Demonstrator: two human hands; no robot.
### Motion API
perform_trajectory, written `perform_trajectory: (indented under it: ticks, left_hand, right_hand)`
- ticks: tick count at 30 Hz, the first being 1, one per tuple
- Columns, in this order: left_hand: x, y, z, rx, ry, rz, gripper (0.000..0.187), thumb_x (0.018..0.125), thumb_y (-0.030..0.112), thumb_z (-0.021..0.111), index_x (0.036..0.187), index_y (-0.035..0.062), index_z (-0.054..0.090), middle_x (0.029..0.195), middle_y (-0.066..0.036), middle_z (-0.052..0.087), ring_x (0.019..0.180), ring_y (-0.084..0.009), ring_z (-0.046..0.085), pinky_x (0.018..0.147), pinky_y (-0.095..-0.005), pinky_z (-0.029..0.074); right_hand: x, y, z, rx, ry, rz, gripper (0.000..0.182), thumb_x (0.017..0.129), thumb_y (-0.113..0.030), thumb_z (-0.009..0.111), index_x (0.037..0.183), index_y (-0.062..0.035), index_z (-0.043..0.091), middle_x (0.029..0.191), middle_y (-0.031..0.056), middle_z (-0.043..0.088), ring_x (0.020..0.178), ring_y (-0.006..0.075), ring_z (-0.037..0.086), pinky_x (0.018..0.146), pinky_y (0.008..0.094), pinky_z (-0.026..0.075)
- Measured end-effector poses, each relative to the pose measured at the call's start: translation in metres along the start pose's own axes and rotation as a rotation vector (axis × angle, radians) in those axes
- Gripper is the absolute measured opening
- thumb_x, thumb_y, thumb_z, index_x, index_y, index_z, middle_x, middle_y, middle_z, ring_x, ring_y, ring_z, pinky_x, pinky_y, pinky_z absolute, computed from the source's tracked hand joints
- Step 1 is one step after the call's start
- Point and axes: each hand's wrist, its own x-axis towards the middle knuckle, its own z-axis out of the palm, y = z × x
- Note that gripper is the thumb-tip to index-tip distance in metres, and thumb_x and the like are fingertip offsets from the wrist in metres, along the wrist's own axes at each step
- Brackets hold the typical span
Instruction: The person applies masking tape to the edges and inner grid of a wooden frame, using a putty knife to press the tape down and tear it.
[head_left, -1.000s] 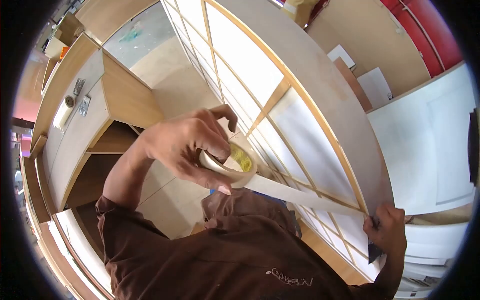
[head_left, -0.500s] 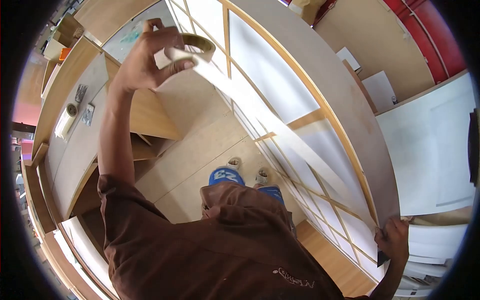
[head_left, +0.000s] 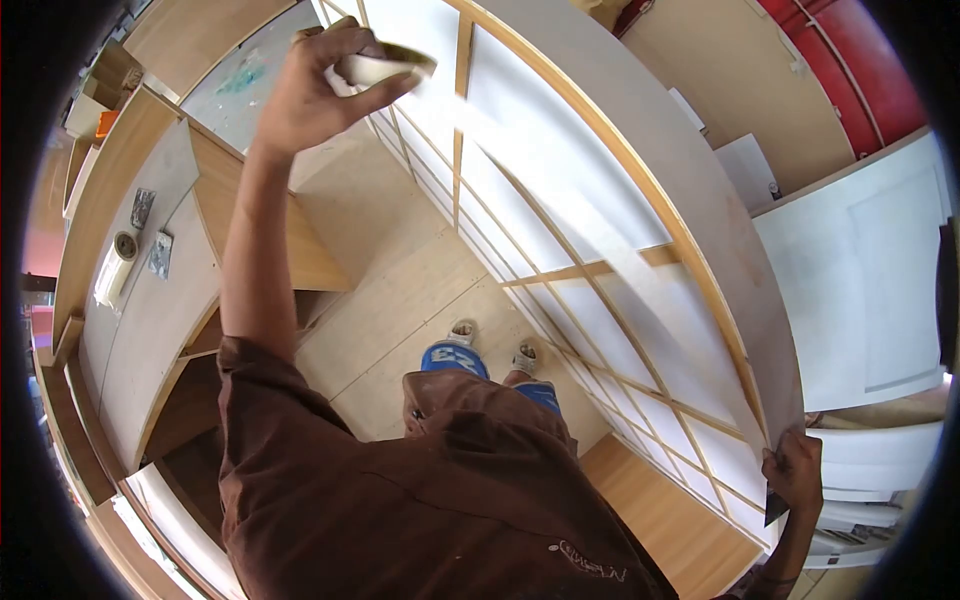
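The left hand (head_left: 312, 95) is raised at the far left of the body, its forearm stretched away from the brown sleeve (head_left: 285, 385) in a nearly straight line. The wrist is turned towards the right, and a roll of tape (head_left: 372, 70) is held between the thumb, laid along the near side, and the fingers curled over the far side.

From the roll, 1 white strip (head_left: 632, 270), blurred in places, is drawn out on a slant towards the near right, across the front of a gridded panel (head_left: 560, 120) with wooden bars. The right hand (head_left: 797, 468) is placed low at the near right end of the panel, just beside its edge, where the strip ends. Its forearm is brought up from the near side, and its fingers are bent inward in a narrow grip. A small dark piece (head_left: 774, 508) is seen just below this hand; whether it or the strip is pinched cannot be told. The 2 hands are set well apart, with the strip stretched between them. On the floor (head_left: 400, 310), 2 feet are seen between the panel and a cabinet (head_left: 150, 330) at the left.
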Motion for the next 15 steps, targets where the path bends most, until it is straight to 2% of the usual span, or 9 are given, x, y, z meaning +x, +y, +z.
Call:
perform_trajectory:
  ticks: [1, 3, 4, 5, 7, 9, 10, 13, 15]
  left_hand:
    - [0.002, 0.009, 0.009, 0.231, 0.087, -0.026, 0.026, 0.086, 0.025, 0.09, 0.096, 0.0032, 0.079, 0.085, -0.004, 0.071, 0.076, -0.0141, 0.064, 0.079, -0.0336, 0.043]
    - [0.009, 0.037, 0.032, 0.581, 0.231, 0.15, 0.029, 0.083, 0.023, 0.093, 0.104, 0.0057, 0.084, 0.087, -0.005, 0.077, 0.07, -0.0137, 0.07, 0.073, -0.0319, 0.049]
    - [0.011, 0.036, 0.039, 0.53, 0.284, 0.094, 0.03, 0.083, 0.025, 0.093, 0.105, 0.006, 0.084, 0.089, -0.007, 0.079, 0.07, -0.016, 0.072, 0.069, -0.0327, 0.051]
    - [0.014, 0.029, 0.051, 0.335, 0.394, 0.051, 0.033, 0.082, 0.031, 0.093, 0.102, 0.0062, 0.084, 0.086, -0.007, 0.079, 0.067, -0.0165, 0.071, 0.068, -0.0308, 0.051]
    - [0.014, 0.022, 0.062, 0.255, 0.444, -0.003, 0.036, 0.081, 0.038, 0.094, 0.097, 0.0072, 0.084, 0.082, -0.005, 0.079, 0.071, -0.0159, 0.071, 0.076, -0.0357, 0.048]
    - [0.014, 0.022, 0.072, 0.379, 0.464, -0.013, 0.036, 0.081, 0.039, 0.094, 0.096, 0.0078, 0.084, 0.079, -0.004, 0.079, 0.073, -0.0154, 0.07, 0.081, -0.0386, 0.045]
    - [0.014, 0.025, 0.076, 0.501, 0.477, -0.018, 0.036, 0.08, 0.04, 0.094, 0.094, 0.0084, 0.084, 0.076, -0.003, 0.079, 0.075, -0.0148, 0.07, 0.086, -0.0415, 0.042]
    - [0.015, 0.03, 0.085, 0.578, 0.504, -0.063, 0.036, 0.08, 0.042, 0.094, 0.093, 0.0105, 0.084, 0.073, -0.001, 0.078, 0.078, -0.0137, 0.068, 0.089, -0.0441, 0.037]
    - [0.016, 0.026, 0.09, 0.553, 0.529, -0.043, 0.036, 0.08, 0.043, 0.094, 0.093, 0.0112, 0.084, 0.073, 0.0, 0.078, 0.077, -0.0131, 0.068, 0.088, -0.0426, 0.037]
  right_hand:
    - [0.0, -0.003, 0.0, 0.001, -0.002, 0.002, 0.033, 0.067, -0.007, 0.081, 0.072, -0.0038, 0.049, 0.069, 0.0144, 0.05, 0.059, 0.0361, 0.053, 0.058, 0.0475, 0.042]
    - [0.002, -0.007, -0.002, 0.066, 0.001, 0.065, 0.032, 0.067, -0.005, 0.081, 0.072, -0.0037, 0.049, 0.068, 0.0147, 0.049, 0.059, 0.0365, 0.052, 0.058, 0.0466, 0.042]
    - [0.002, -0.008, -0.001, 0.062, -0.003, 0.063, 0.032, 0.067, -0.005, 0.081, 0.072, -0.0037, 0.049, 0.068, 0.0147, 0.049, 0.059, 0.0365, 0.052, 0.058, 0.0466, 0.042]
    - [0.001, -0.01, 0.002, 0.015, 0.058, 0.04, 0.032, 0.067, -0.005, 0.081, 0.072, -0.0033, 0.049, 0.069, 0.015, 0.049, 0.059, 0.0368, 0.052, 0.058, 0.0467, 0.042]
    - [0.001, -0.01, 0.001, -0.036, 0.114, 0.012, 0.032, 0.067, -0.004, 0.08, 0.072, -0.0029, 0.049, 0.069, 0.0153, 0.049, 0.06, 0.0371, 0.052, 0.059, 0.0468, 0.043]
    - [0.002, -0.008, -0.003, 0.083, -0.046, 0.151, 0.032, 0.067, -0.004, 0.08, 0.072, -0.0029, 0.049, 0.069, 0.0152, 0.048, 0.062, 0.0369, 0.052, 0.062, 0.0471, 0.043]
    - [0.0, -0.009, -0.002, 0.082, -0.049, 0.15, 0.032, 0.067, -0.004, 0.08, 0.072, -0.0029, 0.049, 0.069, 0.0152, 0.048, 0.062, 0.0369, 0.052, 0.062, 0.0471, 0.043]
    - [-0.001, -0.011, 0.0, 0.028, -0.014, 0.171, 0.032, 0.067, -0.002, 0.08, 0.071, -0.0027, 0.048, 0.069, 0.0148, 0.048, 0.061, 0.0365, 0.052, 0.06, 0.0475, 0.043]
    - [0.001, -0.015, 0.0, -0.012, 0.054, 0.101, 0.033, 0.067, -0.002, 0.081, 0.071, -0.0031, 0.048, 0.069, 0.0143, 0.048, 0.061, 0.036, 0.051, 0.061, 0.0467, 0.043]
